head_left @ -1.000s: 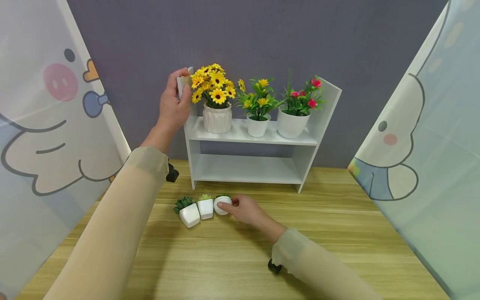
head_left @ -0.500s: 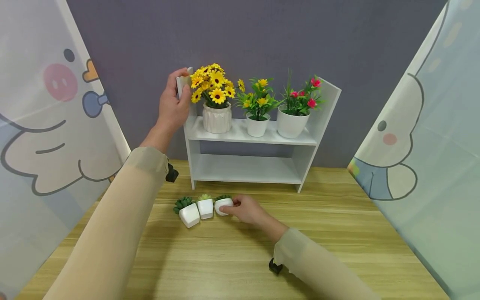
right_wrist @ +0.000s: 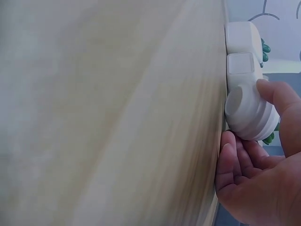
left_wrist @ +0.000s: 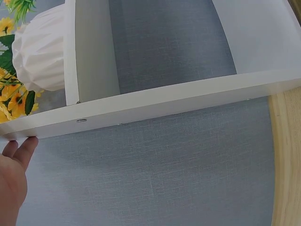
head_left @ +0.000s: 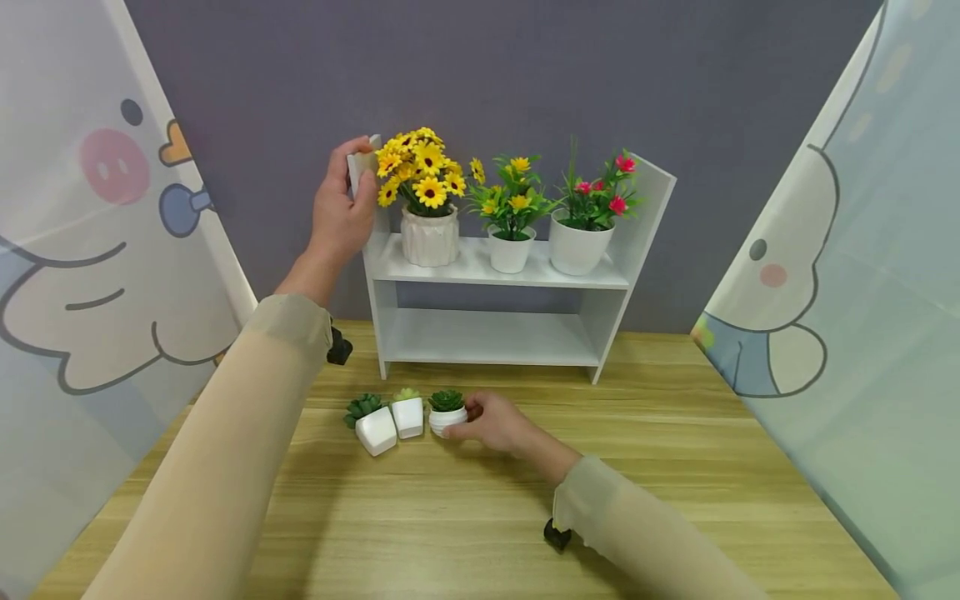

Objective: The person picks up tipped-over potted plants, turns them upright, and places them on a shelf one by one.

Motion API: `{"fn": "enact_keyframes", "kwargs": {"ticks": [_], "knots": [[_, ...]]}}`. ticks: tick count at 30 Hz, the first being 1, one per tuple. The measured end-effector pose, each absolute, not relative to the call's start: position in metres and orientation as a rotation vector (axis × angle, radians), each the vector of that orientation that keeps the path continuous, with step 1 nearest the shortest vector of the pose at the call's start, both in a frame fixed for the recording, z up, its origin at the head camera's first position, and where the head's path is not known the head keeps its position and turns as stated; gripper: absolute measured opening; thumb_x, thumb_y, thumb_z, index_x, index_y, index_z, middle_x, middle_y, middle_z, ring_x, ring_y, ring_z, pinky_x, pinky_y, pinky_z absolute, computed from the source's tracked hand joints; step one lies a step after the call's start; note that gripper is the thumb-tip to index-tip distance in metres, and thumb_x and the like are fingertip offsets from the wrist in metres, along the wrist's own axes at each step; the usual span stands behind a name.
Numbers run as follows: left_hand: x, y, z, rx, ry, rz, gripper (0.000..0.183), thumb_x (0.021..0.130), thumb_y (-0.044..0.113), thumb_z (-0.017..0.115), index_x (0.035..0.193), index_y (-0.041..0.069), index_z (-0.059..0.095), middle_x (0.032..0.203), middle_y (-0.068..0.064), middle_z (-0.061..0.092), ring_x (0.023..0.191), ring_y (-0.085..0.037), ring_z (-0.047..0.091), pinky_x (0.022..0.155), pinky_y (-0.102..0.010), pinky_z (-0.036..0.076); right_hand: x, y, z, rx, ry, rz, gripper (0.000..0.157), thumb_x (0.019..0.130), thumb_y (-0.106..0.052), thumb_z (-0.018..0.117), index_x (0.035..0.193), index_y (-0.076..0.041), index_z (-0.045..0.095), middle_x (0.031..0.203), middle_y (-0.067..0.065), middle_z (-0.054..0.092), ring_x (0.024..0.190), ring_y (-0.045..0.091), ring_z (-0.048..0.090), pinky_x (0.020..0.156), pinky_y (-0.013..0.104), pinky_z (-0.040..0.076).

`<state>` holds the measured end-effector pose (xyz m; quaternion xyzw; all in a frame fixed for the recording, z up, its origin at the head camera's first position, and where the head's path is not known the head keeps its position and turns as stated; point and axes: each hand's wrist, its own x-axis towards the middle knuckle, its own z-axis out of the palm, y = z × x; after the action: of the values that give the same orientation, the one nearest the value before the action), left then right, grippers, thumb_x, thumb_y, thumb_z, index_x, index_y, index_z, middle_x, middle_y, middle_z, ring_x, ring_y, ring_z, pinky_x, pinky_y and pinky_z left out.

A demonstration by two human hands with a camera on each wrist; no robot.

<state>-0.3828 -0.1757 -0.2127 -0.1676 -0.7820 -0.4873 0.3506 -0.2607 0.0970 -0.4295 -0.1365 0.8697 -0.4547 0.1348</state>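
Note:
My left hand grips the upper edge of the left side panel of a white two-tier shelf; the left wrist view shows its fingers against the panel's outer face. Low at the table, my right hand holds a small potted succulent by its round white pot, thumb on one side and fingers on the other. In the right wrist view this pot leans, its base showing. Left of it, a second succulent in a white pot and a third, darker green one lie tipped over.
On the upper tier stand yellow sunflowers in a ribbed pot, a small yellow-flowered plant and a red-flowered plant. A grey wall is behind the shelf; printed curtains flank the wooden table.
The round-potted succulent has been turned up in my right hand from lying with its base forward, so its green top now shows. My left hand keeps its grip on the shelf panel.

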Motion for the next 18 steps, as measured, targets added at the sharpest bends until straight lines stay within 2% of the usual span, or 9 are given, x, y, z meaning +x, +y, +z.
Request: {"fn": "enact_keyframes", "kwargs": {"ticks": [5, 12, 18], "knots": [[-0.3834, -0.1759, -0.2129, -0.429, -2.029, -1.260, 0.048, 0.114, 0.036, 0.044, 0.161, 0.025, 0.046, 0.162, -0.007, 0.055, 0.103, -0.023, 0.053, 0.085, -0.032, 0.044, -0.2599, 0.1001, -0.4309, -0.418, 2.488, -1.339, 0.049, 0.090, -0.027, 0.092, 0.123, 0.001, 0.070, 0.110, 0.010, 0.071, 0.097, 0.020, 0.064, 0.079, 0.031, 0.055], [-0.3838, -0.1760, -0.2113, -0.428, -2.040, -1.256, 0.048, 0.115, 0.036, 0.044, 0.161, 0.024, 0.046, 0.172, 0.006, 0.046, 0.118, -0.025, 0.057, 0.092, -0.033, 0.046, -0.2598, 0.1037, -0.4309, -0.451, 2.434, -1.370, 0.050, 0.088, -0.020, 0.092, 0.124, 0.000, 0.064, 0.108, 0.010, 0.068, 0.095, 0.020, 0.062, 0.075, 0.030, 0.053], [-0.3834, -0.1764, -0.2118, -0.430, -2.045, -1.255, 0.048, 0.115, 0.037, 0.044, 0.161, 0.024, 0.045, 0.174, 0.009, 0.043, 0.119, -0.026, 0.057, 0.093, -0.034, 0.046, -0.2583, 0.1028, -0.4338, -0.500, 2.429, -1.386, 0.056, 0.084, -0.012, 0.094, 0.126, 0.000, 0.060, 0.108, 0.010, 0.066, 0.096, 0.019, 0.061, 0.079, 0.027, 0.052]]}}
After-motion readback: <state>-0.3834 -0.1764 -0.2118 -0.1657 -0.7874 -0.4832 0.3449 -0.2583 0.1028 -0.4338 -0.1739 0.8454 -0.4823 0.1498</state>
